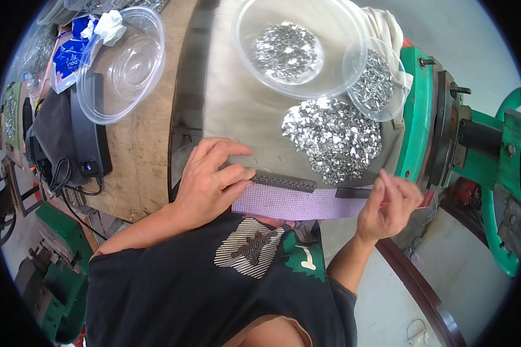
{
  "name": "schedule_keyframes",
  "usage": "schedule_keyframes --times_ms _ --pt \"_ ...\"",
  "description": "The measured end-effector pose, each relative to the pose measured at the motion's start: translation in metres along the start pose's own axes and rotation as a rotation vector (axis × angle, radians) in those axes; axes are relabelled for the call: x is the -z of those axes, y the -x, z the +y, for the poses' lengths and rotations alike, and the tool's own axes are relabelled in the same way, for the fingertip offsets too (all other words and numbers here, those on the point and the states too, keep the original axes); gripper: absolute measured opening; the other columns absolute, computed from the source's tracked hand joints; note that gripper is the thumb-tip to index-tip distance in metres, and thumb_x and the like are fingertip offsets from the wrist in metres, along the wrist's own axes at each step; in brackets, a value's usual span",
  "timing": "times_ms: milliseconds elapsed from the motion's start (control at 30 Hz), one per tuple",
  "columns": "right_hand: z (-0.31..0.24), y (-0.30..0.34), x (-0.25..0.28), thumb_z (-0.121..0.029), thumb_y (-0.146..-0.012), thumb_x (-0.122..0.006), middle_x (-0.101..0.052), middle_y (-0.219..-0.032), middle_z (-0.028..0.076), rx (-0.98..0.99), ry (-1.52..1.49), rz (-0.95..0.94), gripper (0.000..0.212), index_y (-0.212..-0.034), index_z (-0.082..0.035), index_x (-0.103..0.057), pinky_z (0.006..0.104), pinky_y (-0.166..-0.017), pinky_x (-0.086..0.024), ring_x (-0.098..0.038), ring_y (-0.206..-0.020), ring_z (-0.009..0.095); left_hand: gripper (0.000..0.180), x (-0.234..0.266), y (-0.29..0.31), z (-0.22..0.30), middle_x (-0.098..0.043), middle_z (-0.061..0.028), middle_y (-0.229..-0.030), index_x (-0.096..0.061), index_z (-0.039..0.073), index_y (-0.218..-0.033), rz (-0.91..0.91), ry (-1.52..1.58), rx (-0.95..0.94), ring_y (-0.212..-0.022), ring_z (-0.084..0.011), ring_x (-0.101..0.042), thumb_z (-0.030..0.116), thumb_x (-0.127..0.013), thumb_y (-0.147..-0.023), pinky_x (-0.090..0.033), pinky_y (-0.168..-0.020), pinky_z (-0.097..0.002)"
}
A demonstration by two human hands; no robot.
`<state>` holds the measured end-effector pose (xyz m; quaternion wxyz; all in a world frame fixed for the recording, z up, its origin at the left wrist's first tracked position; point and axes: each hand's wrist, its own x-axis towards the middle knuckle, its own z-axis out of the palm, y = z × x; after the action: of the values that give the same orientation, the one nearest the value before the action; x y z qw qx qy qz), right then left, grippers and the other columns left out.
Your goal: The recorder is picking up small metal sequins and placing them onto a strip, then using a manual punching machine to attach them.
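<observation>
My left hand grips the left end of a dark, narrow bar with a row of notches, thumb and forefinger closed on it. The bar lies along the edge of a purple woven mat. My right hand is raised at the mat's right end, its fingertips pinched together; whatever they hold, if anything, is too small to make out. Beside it lies a flat dark strip, partly hidden by that hand. A heap of small shiny metal pieces spreads just beyond the bar.
Behind the heap stand a large clear plastic bowl of metal flakes and a smaller clear bowl of metal pins. Green machinery borders the right side. On the wooden table at left are another clear bowl, a black device and cables.
</observation>
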<state>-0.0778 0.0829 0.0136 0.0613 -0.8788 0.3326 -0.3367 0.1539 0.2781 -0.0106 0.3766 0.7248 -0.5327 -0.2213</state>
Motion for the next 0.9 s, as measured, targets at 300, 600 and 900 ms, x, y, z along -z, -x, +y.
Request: schedule_keyframes --times_ms 300,600,900 --pt "0.021 0.064 0.029 -0.002 -0.076 -0.075 -0.064 -0.111 0.01 -0.291 -0.058 -0.266 0.028 -0.104 -0.006 -0.074 0.0386 -0.09 -0.046 -0.055 -0.106 0.028 0.023 -0.001 0.001 0.0 -0.064 -0.0089 -0.12 -0.071 0.005 -0.088 0.008 -0.044 -0.015 -0.111 -0.032 -0.056 0.005 -0.082 -0.068 -0.046 -0.092 -0.0418" --pt "0.033 0.048 0.038 -0.005 -0.073 -0.08 -0.058 -0.121 0.01 -0.487 -0.23 -0.44 0.041 -0.113 -0.009 -0.071 0.0365 -0.09 -0.046 -0.053 -0.114 0.028 0.018 -0.002 0.001 0.0 -0.064 -0.0068 -0.118 -0.072 0.006 -0.088 0.021 -0.081 -0.024 -0.11 -0.0307 -0.055 0.008 -0.08 -0.072 -0.047 -0.091 -0.042" --pt "0.033 0.04 0.043 -0.005 -0.072 -0.084 -0.06 -0.098 0.006 -0.283 -0.079 -0.587 0.032 -0.102 -0.005 -0.073 0.0293 -0.072 -0.048 -0.055 -0.094 0.021 0.02 0.0 -0.001 0.003 -0.064 -0.0073 -0.117 -0.072 0.005 -0.089 0.011 -0.094 -0.023 -0.108 -0.0303 -0.056 0.007 -0.08 -0.071 -0.048 -0.089 -0.0414"
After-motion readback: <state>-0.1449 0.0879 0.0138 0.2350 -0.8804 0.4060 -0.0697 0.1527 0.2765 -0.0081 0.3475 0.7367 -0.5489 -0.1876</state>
